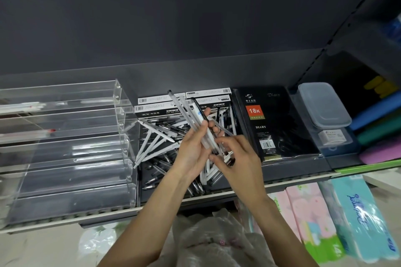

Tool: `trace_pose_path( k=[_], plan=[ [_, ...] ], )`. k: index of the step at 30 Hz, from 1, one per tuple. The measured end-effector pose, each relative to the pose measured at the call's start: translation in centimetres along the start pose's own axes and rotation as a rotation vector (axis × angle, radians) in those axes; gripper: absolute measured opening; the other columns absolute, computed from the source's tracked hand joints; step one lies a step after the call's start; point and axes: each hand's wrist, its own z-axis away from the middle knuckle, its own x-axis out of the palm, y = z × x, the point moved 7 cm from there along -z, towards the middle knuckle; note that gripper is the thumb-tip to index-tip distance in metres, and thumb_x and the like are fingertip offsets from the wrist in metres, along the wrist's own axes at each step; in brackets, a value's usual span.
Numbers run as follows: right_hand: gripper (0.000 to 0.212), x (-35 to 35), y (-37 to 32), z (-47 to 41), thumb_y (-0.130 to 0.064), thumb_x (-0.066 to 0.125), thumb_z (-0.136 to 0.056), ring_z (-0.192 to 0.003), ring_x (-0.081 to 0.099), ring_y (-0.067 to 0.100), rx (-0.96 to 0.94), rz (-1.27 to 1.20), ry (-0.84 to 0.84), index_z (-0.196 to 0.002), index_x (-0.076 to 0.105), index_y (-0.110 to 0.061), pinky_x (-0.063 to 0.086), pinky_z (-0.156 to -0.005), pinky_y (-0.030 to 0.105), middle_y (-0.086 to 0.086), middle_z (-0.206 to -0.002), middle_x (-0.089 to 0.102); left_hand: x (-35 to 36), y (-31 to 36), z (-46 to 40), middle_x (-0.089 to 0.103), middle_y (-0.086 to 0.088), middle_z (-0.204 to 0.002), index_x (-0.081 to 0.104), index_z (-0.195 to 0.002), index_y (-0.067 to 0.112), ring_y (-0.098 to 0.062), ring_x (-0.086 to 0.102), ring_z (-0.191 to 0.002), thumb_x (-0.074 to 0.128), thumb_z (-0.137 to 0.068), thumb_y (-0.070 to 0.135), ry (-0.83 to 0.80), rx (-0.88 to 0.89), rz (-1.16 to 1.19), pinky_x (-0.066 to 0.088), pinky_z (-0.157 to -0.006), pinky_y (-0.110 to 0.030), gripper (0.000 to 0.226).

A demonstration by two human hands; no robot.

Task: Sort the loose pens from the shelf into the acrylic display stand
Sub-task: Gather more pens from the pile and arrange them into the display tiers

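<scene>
head view: stand (pixel 65 136) cut off left

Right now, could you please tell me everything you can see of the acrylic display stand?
The acrylic display stand is clear plastic with stepped long troughs, sitting on the shelf at the left, beside the pile of loose pens. Its upper tiers already hold a few pens lying flat, some with red ends; the lower troughs look unfilled. Neither hand touches it.
</scene>
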Motion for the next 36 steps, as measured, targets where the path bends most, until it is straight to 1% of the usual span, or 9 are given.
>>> trace_pose_path(
  k=[8,10,13,16,19,22,26,31,36],
  plan=[
    [0.015,-0.1,-1.4,-0.4,-0.024,0.056,-0.083,-0.065,0.063,0.014,-0.147,0.153,0.085,-0.090,0.067,-0.015,0.054,-0.053,0.030,-0.002,-0.082,0.065,-0.3,0.1,-0.3,0.051,0.000,-0.079,0.048,-0.134,0.007,-0.011,0.053,-0.074,0.043,-0.097,0.014,0.047,0.022,-0.037,0.039,-0.108,-0.046,0.039],
    [0.012,-0.1,-1.5,-0.3,-0.017,0.070,-0.078,-0.066,0.064,0.015,-0.184,0.146,0.091,-0.090,0.068,-0.014,0.055,-0.054,0.030,-0.001,-0.082,0.065,-0.4,0.2,-0.2,0.051,0.001,-0.078,0.046,-0.136,0.004,-0.011,0.053,-0.073,0.041,-0.098,0.012,0.052,0.027,-0.080,0.043,-0.105,-0.043,0.039],
    [0.036,0.0,-2.1,0.0,-0.017,0.082,-0.067,-0.075,0.062,0.018,-0.278,0.267,0.082,-0.100,0.068,-0.016,0.055,-0.060,0.028,0.000,-0.087,0.064,-0.4,0.6,-0.2,0.053,0.001,-0.077,0.046,-0.135,0.005,-0.010,0.056,-0.072,0.040,-0.098,0.011,0.038,0.046,-0.079,0.052,-0.094,-0.038,0.038],
    [0.046,0.1,-1.7,0.2,-0.014,0.077,-0.072,-0.078,0.060,0.019,-0.306,0.367,0.119,-0.114,0.059,-0.018,0.055,-0.058,0.028,0.003,-0.093,0.061,-0.4,1.0,-0.2,0.053,0.001,-0.077,0.048,-0.133,0.005,-0.011,0.058,-0.074,0.038,-0.100,0.012,0.005,0.047,-0.005,0.053,-0.092,-0.038,0.036],
    [0.023,-1.0,-1.7,0.4,-0.014,0.065,-0.086,-0.075,0.061,0.015,-0.374,0.324,0.243,-0.109,0.066,-0.012,0.055,-0.060,0.026,0.003,-0.090,0.065,-0.6,1.2,-0.3,0.054,0.000,-0.080,0.051,-0.130,0.006,-0.013,0.058,-0.077,0.041,-0.098,0.015,0.001,0.031,0.041,0.054,-0.089,-0.039,0.035],
    [0.025,-1.3,-1.8,0.3,-0.022,0.059,-0.090,-0.065,0.062,0.012,-0.400,0.236,0.250,-0.108,0.070,-0.009,0.054,-0.059,0.021,0.001,-0.080,0.068,-1.2,1.5,-0.5,0.053,0.000,-0.080,0.053,-0.128,0.006,-0.011,0.058,-0.074,0.040,-0.099,0.019,0.046,0.052,0.006,0.055,-0.085,-0.035,0.034],
    [0.022,-2.4,0.0,0.4,-0.021,0.061,-0.089,-0.063,0.062,0.005,-0.134,-0.167,0.201,-0.109,0.068,-0.014,0.050,-0.054,0.017,-0.001,-0.083,0.070,-3.1,2.5,-0.7,0.054,0.000,-0.079,0.052,-0.128,0.005,-0.011,0.060,-0.072,0.037,-0.100,0.020,0.160,0.106,0.029,0.056,-0.076,-0.030,0.035],
    [0.010,-5.3,3.1,-1.6,-0.022,0.070,-0.070,-0.060,0.048,0.006,0.449,-1.036,0.153,-0.080,0.074,-0.025,0.043,-0.059,0.014,-0.007,-0.067,0.059,-4.1,3.6,-0.6,0.059,0.003,-0.076,0.060,-0.114,0.012,-0.010,0.061,-0.074,0.039,-0.099,0.016,0.159,0.063,-0.081,0.056,-0.072,-0.025,0.026],
    [0.023,-7.0,1.4,-7.1,-0.038,0.065,-0.076,-0.061,0.048,0.011,0.341,-0.717,-0.102,-0.085,0.074,-0.019,0.042,-0.060,0.021,0.006,-0.074,0.057,-1.6,1.8,0.6,0.069,-0.006,-0.114,0.058,-0.118,0.016,-0.023,0.067,-0.101,0.044,-0.090,0.022,-0.065,-0.132,-0.320,0.057,-0.081,-0.032,0.032]
  ],
)
